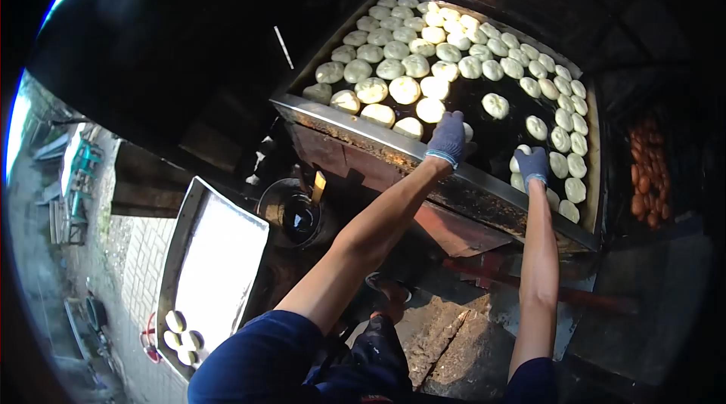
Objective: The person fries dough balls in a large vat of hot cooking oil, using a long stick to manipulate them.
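Observation:
Many flat round dough cakes (404, 89) lie on a large dark metal griddle (363, 126) with a raised rim. My left hand (448, 138), in a blue-grey knit glove, reaches over the front rim. Its fingers are closed at a pale dough cake (468, 132) that shows partly past them; their grip is mostly hidden. To the right, my gloved right hand (532, 164) is closed on another dough cake (523, 149), beside the right-hand group. One single cake (495, 106) sits on the dark surface between the groups.
At the lower left stands a long pale tray (219, 253) with several dough pieces (181, 337) at its near end. A dark pot (291, 215) with a wooden handle (318, 187) stands beside it. Brown oblong items (649, 173) are heaped right of the griddle.

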{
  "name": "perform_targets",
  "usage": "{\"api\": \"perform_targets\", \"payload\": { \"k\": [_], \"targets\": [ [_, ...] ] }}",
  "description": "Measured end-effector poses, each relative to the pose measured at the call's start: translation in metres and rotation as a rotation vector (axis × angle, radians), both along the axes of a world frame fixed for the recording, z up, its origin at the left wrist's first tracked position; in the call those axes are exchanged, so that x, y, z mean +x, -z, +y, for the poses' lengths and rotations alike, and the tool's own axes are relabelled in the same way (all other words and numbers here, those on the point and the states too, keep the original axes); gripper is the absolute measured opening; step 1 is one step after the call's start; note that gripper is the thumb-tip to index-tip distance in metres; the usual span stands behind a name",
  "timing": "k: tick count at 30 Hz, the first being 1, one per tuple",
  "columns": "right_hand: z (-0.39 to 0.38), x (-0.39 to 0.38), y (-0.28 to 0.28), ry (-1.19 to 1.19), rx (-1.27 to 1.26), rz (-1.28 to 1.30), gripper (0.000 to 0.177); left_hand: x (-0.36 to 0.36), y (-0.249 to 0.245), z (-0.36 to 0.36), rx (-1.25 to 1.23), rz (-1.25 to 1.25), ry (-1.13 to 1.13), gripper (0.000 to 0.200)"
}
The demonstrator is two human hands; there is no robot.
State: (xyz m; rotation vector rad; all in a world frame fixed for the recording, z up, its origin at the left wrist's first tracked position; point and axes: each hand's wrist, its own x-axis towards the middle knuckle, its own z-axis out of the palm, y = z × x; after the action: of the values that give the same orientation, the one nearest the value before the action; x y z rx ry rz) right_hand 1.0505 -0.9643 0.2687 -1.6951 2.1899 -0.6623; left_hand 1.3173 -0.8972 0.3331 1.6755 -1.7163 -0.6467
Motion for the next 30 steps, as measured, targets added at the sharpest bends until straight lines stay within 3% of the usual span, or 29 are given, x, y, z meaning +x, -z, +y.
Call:
{"api": "perform_targets", "payload": {
  "k": [1, 2, 3, 4, 6, 7, 8, 9, 11, 13, 14, 15, 16, 17, 18, 20, 21, 23, 25, 26, 27, 29, 30],
  "targets": [
    [0.001, 0.012, -0.020, 0.054, -0.016, -0.040, 0.062, 0.004, 0.015, 0.002, -0.148, 0.027, -0.037, 0.067],
    [-0.008, 0.019, -0.010, 0.124, -0.259, 0.145, 0.066, 0.016, -0.002, 0.022, -0.147, 0.137, -0.043, 0.063],
    [-0.018, 0.022, -0.006, 0.101, -0.383, 0.101, 0.070, 0.033, 0.011, 0.036, -0.281, 0.160, -0.052, 0.059],
    [-0.007, 0.044, -0.037, -0.044, -0.443, 0.072, 0.061, 0.060, -0.027, 0.087, -0.292, 0.243, -0.108, 0.056],
    [0.034, 0.109, -0.096, -0.101, -0.546, 0.145, 0.050, 0.122, -0.033, 0.176, -0.349, 0.231, -0.294, 0.056],
    [0.057, 0.144, -0.118, -0.270, -0.693, 0.066, 0.045, 0.158, -0.030, 0.226, -0.326, 0.279, -0.434, 0.051],
    [0.068, 0.174, -0.115, -0.258, -0.652, -0.217, 0.040, 0.196, -0.018, 0.280, -0.372, 0.114, -0.619, 0.047],
    [0.095, 0.211, -0.123, -0.374, -0.762, -0.241, 0.036, 0.237, 0.005, 0.338, -0.374, 0.143, -0.796, 0.046],
    [0.170, 0.305, -0.139, -0.562, -0.696, -0.370, 0.034, 0.307, 0.039, 0.480, -0.266, -0.149, -1.245, 0.043],
    [0.249, 0.407, -0.128, -0.880, -0.364, -0.731, 0.030, 0.354, 0.062, 0.631, -0.054, -0.463, -1.716, 0.047],
    [0.300, 0.458, -0.127, -1.027, -0.149, -0.754, 0.029, 0.371, 0.076, 0.704, 0.088, -0.493, -1.930, 0.046],
    [0.348, 0.501, -0.126, -1.217, 0.036, -0.699, 0.027, 0.382, 0.084, 0.764, 0.160, -0.405, -2.105, 0.046],
    [0.389, 0.543, -0.096, -1.356, 0.272, -0.733, 0.027, 0.384, 0.061, 0.793, 0.182, -0.027, -2.288, 0.049],
    [0.435, 0.581, -0.076, -1.512, 0.418, -0.634, 0.029, 0.393, 0.068, 0.832, 0.383, 0.027, -2.271, 0.053],
    [0.483, 0.615, -0.059, -1.626, 0.614, -0.567, 0.031, 0.402, 0.084, 0.863, 0.389, 0.076, -2.187, 0.055],
    [0.575, 0.668, -0.018, -1.829, 0.653, -0.326, 0.045, 0.410, 0.077, 0.885, 0.436, 0.213, -2.057, 0.061],
    [0.617, 0.687, -0.007, -1.893, 0.728, -0.212, 0.046, 0.417, 0.108, 0.906, 0.323, 0.186, -2.010, 0.063],
    [0.690, 0.707, 0.005, -1.822, 0.868, -0.112, 0.041, 0.411, 0.071, 0.883, 0.179, 0.549, -1.885, 0.049],
    [0.748, 0.708, 0.047, -1.831, 0.731, -0.335, 0.039, 0.409, 0.109, 0.881, -0.013, 0.343, -1.889, 0.049],
    [0.761, 0.702, 0.036, -1.775, 0.793, -0.295, 0.041, 0.404, 0.100, 0.868, -0.028, 0.351, -1.923, 0.053],
    [0.765, 0.696, 0.023, -1.695, 0.848, -0.263, 0.045, 0.397, 0.088, 0.850, -0.074, 0.183, -1.888, 0.053],
    [0.762, 0.672, 0.022, -1.521, 0.591, -0.387, 0.053, 0.394, 0.088, 0.826, -0.093, 0.140, -1.876, 0.049],
    [0.737, 0.661, 0.017, -1.540, 0.517, -0.390, 0.055, 0.391, 0.082, 0.803, -0.209, 0.306, -1.837, 0.049]
  ]
}}
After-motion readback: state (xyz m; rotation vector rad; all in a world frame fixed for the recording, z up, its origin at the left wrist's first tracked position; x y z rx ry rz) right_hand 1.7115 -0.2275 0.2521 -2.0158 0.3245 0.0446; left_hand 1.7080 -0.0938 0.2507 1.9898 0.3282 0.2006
